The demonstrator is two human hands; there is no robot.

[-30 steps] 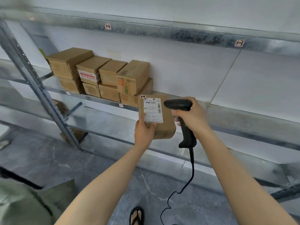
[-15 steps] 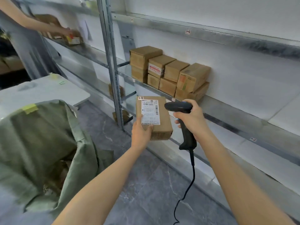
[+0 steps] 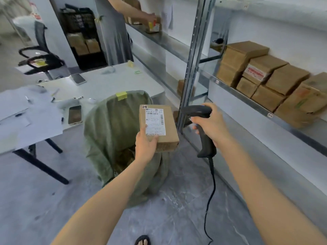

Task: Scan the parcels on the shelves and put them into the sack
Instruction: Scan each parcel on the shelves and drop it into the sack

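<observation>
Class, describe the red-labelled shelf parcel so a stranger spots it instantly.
On the right metal shelf, brown parcels are stacked two high. Top row, second from the left: only that parcel bears a white label printed in red.

Unreadably blurred print on parcel label [image 3: 155,121]

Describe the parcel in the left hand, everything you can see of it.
The parcel is a small closed brown cardboard box. A white shipping label with barcodes covers much of its top face; a small sticker sits at a far corner, and dark print marks its near side. The left hand grips its near left corner, thumb on top. It is held face up in the air over the green sack.
</observation>
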